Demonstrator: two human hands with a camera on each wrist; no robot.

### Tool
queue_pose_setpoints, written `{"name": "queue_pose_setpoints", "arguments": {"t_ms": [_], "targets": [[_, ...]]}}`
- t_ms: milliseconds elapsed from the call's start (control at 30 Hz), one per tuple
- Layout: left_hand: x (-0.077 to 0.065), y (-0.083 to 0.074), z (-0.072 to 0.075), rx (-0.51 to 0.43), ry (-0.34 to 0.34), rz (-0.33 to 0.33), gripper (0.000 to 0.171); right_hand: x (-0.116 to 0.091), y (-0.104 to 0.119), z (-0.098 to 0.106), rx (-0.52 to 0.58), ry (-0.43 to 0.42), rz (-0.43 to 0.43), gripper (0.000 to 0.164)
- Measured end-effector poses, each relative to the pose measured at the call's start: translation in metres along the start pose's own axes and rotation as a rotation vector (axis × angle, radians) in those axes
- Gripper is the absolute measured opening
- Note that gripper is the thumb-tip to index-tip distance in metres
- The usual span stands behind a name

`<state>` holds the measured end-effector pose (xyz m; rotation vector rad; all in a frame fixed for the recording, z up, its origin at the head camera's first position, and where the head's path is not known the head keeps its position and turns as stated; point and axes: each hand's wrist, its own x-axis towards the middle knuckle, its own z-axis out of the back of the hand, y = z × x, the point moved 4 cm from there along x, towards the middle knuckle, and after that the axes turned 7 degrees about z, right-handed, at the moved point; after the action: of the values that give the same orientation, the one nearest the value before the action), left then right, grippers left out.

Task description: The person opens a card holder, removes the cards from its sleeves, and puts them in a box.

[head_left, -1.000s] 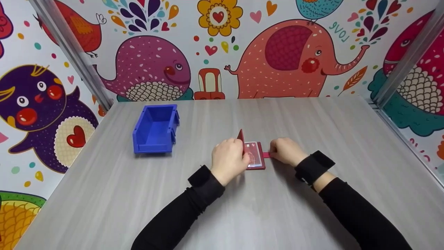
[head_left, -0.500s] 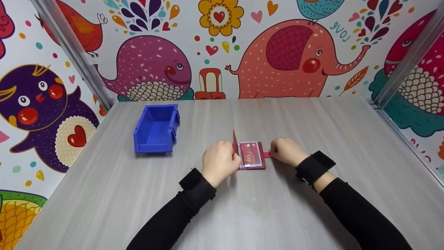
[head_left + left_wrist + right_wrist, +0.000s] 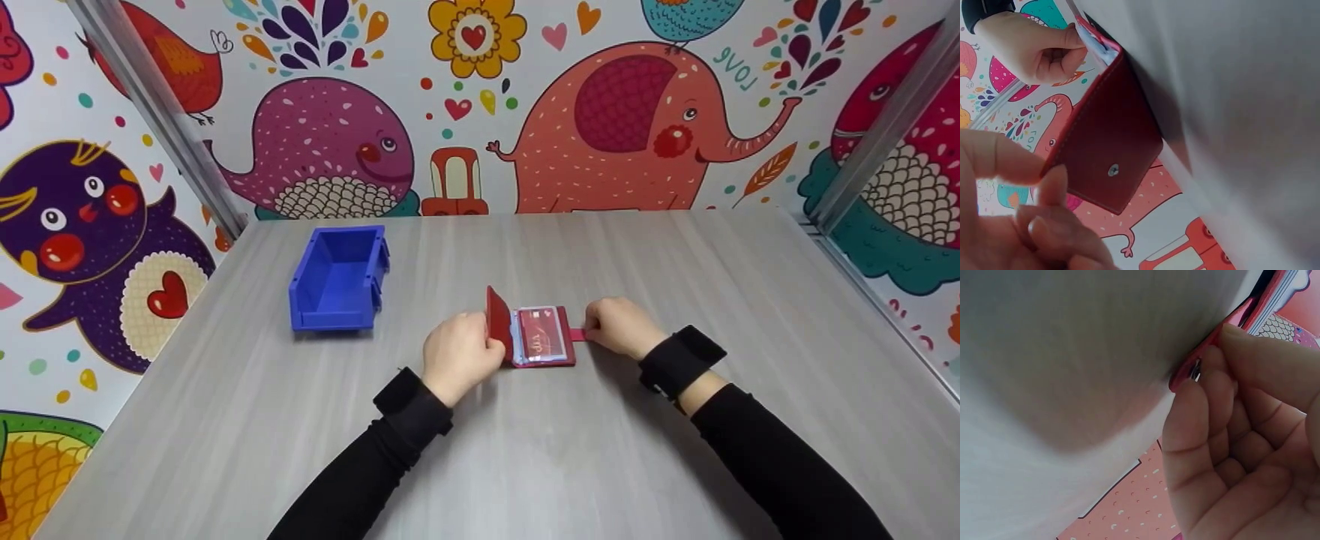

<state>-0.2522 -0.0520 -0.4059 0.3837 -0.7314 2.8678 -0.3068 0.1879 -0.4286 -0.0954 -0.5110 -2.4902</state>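
Observation:
A dark red card holder (image 3: 568, 358) lies on the table with its cover (image 3: 1109, 129) raised at a slant to the left. Inside, clear sleeves hold a red card (image 3: 541, 334) marked "VIP". My left hand (image 3: 461, 356) pinches the cover's edge between thumb and forefinger; a metal snap (image 3: 1113, 169) shows on the cover's outer face in the left wrist view. On the other side, my right hand (image 3: 624, 328) pinches the pink closing strap (image 3: 577, 334) that sticks out from the holder. The right wrist view shows metal on the strap's end (image 3: 1195, 370), partly behind the fingers.
A blue plastic bin (image 3: 337, 281) stands on the table (image 3: 480, 457) at the back left. Printed cartoon panels (image 3: 465, 97) rise behind and at both sides, with metal posts (image 3: 176, 120) at the corners.
My left hand has moved left, swinging the cover further open and uncovering more of the card and sleeves. The right hand stays at the strap.

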Motion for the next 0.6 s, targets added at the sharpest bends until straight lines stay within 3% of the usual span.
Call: {"name": "queue_pose_setpoints", "arguments": {"t_ms": [600], "targets": [[-0.003,0.018,-0.001,0.024,0.099,0.063,0.017,0.001,-0.001,0.001,-0.001,0.010,-0.014,0.016]]}}
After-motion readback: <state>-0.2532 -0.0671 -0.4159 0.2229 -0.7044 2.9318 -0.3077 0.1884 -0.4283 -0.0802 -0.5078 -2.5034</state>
